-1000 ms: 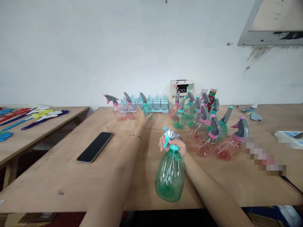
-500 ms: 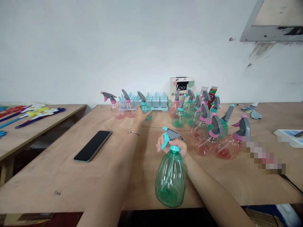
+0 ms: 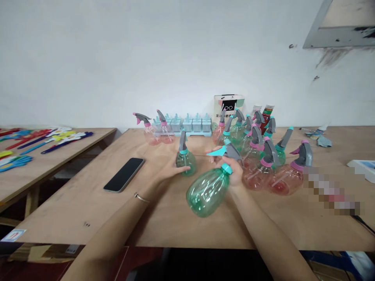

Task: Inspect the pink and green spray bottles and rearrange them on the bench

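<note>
Snugly, hands (image 3: 167, 170) (image 3: 235, 174) around green spray bottles (image 3: 188, 160) (image 3: 206, 191)

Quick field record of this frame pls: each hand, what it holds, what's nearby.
left hand: closed around small green plastic spray bottle, upright
right hand: holds large green translucent spray bottle at the neck, tilted, nozzle pointing left
behind: two pink spray bottles, pale blue mould tray
right side: cluster of pink and green spray bottles
left side: black smartphone, flat on wooden table
</note>
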`<state>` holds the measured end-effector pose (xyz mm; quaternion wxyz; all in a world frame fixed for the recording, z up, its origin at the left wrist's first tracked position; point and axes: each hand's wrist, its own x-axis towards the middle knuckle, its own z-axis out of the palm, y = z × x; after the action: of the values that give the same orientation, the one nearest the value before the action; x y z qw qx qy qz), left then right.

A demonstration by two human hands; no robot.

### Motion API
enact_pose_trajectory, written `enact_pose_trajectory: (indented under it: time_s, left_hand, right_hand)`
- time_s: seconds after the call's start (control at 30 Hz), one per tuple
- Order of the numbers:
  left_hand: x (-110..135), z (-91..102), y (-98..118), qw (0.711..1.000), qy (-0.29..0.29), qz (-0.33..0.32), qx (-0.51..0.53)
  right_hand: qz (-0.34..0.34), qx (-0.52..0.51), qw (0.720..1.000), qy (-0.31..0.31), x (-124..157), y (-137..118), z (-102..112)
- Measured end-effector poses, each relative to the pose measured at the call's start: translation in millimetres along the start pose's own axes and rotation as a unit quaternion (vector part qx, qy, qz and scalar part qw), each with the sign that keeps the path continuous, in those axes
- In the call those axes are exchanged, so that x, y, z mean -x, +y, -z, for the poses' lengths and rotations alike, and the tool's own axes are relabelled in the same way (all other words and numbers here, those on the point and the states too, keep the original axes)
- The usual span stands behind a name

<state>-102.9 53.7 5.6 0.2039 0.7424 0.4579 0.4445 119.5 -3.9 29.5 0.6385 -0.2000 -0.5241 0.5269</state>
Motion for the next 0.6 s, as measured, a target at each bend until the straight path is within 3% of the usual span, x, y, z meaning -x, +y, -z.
enact_pose_trajectory:
  time_s: [0.1, 0.23, 0.3, 0.6]
  left_hand:
    - [23, -5.7, 0, 0.992, -0.089, -0.005, 0.089]
    - [42, -12.9, -7, 0.982, -0.116, 0.034, 0.142]
    - [46, -17.2, -11, 0.978, -0.121, 0.047, 0.161]
    - [55, -35.7, -25, 0.954, -0.173, 0.052, 0.241]
  right_hand:
    - [0.068, 0.121, 0.984, 0.111, -6, -12, 14]
    - [0.160, 0.297, 0.903, 0.267, -14, -15, 32]
    - [0.169, 0.347, 0.878, 0.284, -19, -10, 41]
    - [0.176, 0.454, 0.830, 0.274, -40, 12, 71]
